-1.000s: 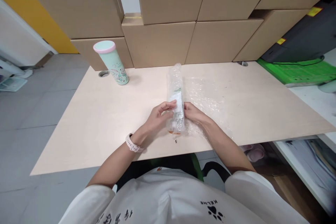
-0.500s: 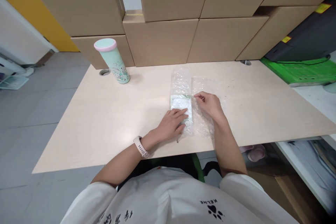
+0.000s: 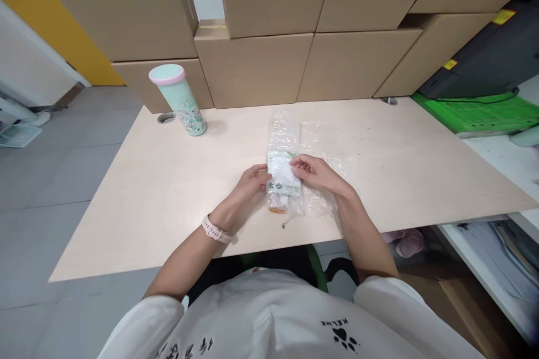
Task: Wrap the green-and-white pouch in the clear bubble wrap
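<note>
Left hand [image 3: 252, 181] pinches left edge of a small white packet [image 3: 284, 176]; right hand [image 3: 319, 173] grips its right edge. Packet lies half rolled in bubble wrap [image 3: 324, 146], mid-table [image 3: 168, 190], near front edge. Mint tumbler [image 3: 178, 99] stands well apart, far left. Cardboard boxes [image 3: 261, 61] stacked behind.

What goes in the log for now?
left hand: on packet | right hand: on packet | bubble wrap: under packet | cup: upright
</note>
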`<state>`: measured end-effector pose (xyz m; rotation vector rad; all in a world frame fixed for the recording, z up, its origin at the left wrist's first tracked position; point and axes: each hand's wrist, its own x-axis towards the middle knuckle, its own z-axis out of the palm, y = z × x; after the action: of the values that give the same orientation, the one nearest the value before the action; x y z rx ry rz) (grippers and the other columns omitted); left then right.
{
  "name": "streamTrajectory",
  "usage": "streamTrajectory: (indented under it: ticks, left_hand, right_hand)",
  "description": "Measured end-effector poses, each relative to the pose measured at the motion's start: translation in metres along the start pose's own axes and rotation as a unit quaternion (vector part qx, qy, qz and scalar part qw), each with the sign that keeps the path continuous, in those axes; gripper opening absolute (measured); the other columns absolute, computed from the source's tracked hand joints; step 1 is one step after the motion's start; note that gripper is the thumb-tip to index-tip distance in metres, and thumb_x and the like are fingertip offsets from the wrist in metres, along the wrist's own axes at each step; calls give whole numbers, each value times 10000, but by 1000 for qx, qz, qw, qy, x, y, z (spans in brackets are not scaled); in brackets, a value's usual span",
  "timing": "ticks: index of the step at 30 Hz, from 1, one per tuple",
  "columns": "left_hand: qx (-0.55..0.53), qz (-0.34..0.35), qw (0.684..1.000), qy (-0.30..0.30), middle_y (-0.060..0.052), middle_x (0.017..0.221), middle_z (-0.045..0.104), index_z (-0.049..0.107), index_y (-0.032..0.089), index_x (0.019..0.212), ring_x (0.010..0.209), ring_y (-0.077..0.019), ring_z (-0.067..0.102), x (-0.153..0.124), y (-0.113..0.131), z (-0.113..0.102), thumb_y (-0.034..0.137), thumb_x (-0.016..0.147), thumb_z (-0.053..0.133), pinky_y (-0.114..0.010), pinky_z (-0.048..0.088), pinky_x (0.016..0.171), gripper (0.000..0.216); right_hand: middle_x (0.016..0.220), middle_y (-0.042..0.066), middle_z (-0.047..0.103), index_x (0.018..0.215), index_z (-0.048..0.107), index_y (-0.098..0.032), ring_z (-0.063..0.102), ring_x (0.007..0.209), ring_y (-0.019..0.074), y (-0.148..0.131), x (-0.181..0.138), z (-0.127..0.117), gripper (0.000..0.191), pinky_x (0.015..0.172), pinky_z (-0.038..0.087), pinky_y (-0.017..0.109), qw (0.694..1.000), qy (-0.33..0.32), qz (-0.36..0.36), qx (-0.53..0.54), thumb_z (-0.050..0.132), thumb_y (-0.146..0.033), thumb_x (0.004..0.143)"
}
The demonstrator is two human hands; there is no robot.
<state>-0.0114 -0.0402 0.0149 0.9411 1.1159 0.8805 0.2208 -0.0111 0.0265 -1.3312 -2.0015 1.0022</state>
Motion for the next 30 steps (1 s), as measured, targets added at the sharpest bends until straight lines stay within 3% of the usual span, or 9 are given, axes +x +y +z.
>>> streamTrajectory:
  ticks: [2,4,7,11,16,19,24,27,30]
  left_hand:
    - [-78,-1,996,-36,-118,1023,714,657,115,1183,814,-164,666,3,4,-4,253,803,729,-324,516,788,411]
    - [-120,41,991,-49,-96,994,719,687,125,1173,807,-151,660,2,8,-5,278,787,755,-303,511,791,420]
    - [-120,95,986,-71,-85,1055,709,696,168,1214,868,-165,663,-2,11,-4,317,796,755,-331,510,867,448]
    - [55,194,977,-69,-86,1212,637,702,246,1235,1049,-201,613,-9,9,0,326,842,716,-369,486,958,401]
    - [254,296,915,-102,-102,1358,530,594,313,1377,1272,-269,496,-12,0,8,313,880,661,-462,424,1078,502]
    - [339,325,875,-116,-120,1451,472,507,287,1456,1381,-304,399,-10,-7,12,315,894,626,-510,351,1155,575]
    - [439,320,832,-115,-151,1547,406,380,233,1537,1391,-339,380,-9,-15,19,391,924,579,-535,324,1156,664]
    - [482,311,810,-121,-166,1601,352,308,214,1569,1422,-372,339,-9,-19,22,473,911,595,-558,299,1146,764]
    - [521,313,785,-122,-177,1632,312,287,201,1574,1434,-386,327,-8,-23,26,480,908,605,-553,305,1114,788]
  right_hand:
    - [1012,72,685,1050,663,-200,612,911,196,-3,0,3,254,797,490,323,1000,-11,2,29,594,-387,894]
    - [1082,86,678,1117,644,-198,619,977,202,-7,1,8,312,847,504,338,996,-23,9,81,601,-418,900]
    - [1155,92,680,1188,619,-206,639,1019,198,-12,5,16,386,876,519,339,979,-63,3,192,613,-459,896]
    - [1027,66,720,1086,670,-191,662,927,188,-13,8,20,376,790,523,301,960,-102,23,259,673,-479,844]
    - [719,4,679,868,707,-172,598,631,138,-2,5,11,329,596,471,259,962,-44,104,248,779,-454,712]
    - [674,10,676,816,725,-169,609,638,163,3,2,6,305,581,474,270,971,-15,97,220,785,-439,686]
    - [698,15,704,813,757,-181,634,695,202,6,1,2,230,610,481,291,991,11,67,115,716,-397,747]
    - [769,21,737,852,760,-205,639,727,204,7,2,-1,179,630,449,284,995,54,82,-12,646,-334,802]
    - [826,23,758,905,759,-233,650,759,202,5,3,-4,196,665,417,286,977,90,118,-151,576,-257,836]
